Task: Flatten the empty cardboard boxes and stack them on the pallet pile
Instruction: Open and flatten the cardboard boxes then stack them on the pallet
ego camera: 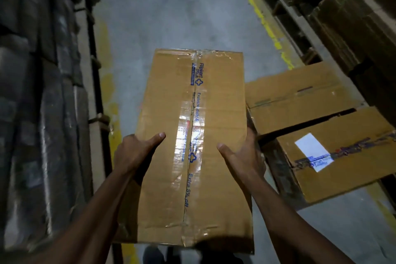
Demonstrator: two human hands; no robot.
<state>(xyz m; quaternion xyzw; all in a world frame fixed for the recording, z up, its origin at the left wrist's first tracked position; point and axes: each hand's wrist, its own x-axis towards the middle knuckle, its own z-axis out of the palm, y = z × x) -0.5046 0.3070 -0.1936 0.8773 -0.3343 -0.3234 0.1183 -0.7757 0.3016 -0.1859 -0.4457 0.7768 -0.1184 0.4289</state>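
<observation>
I hold a brown cardboard box (pixel 171 100) in front of me, above the aisle floor. Clear tape with blue print runs down the seam of its top face. My left hand (pixel 137 152) grips its left side, thumb lying on the top. My right hand (pixel 244 154) grips its right side, thumb on top as well. To the right, lower down, lie two more cardboard boxes: one farther off (pixel 295 96), and a nearer one (pixel 342 163) with a white label and torn tape. What they rest on is mostly hidden.
The grey concrete aisle floor (pixel 182 13) stretches ahead, edged with yellow lines (pixel 267 25). Dark wrapped stacks (pixel 42 92) line the left side. On the right stand tall piles of flattened cardboard on pallets (pixel 342 17).
</observation>
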